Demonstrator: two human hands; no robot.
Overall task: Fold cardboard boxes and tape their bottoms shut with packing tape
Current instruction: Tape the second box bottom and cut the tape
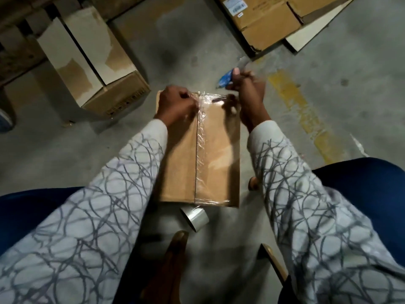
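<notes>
As tape (202, 145) covers the box (177, 163) seam, my left hand (175, 104) pinches its 12 o'clock end, right hand (247, 95) gripping the cutter (225, 81); only trimming looks left

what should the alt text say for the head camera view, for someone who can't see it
Seen from above, a seated person's left hand holds clear tape at the far edge of a cardboard box on a concrete floor, while the right hand grips a blurred blue tool there. A tape roll lies by the box's near edge; more cartons stand beyond.
</notes>
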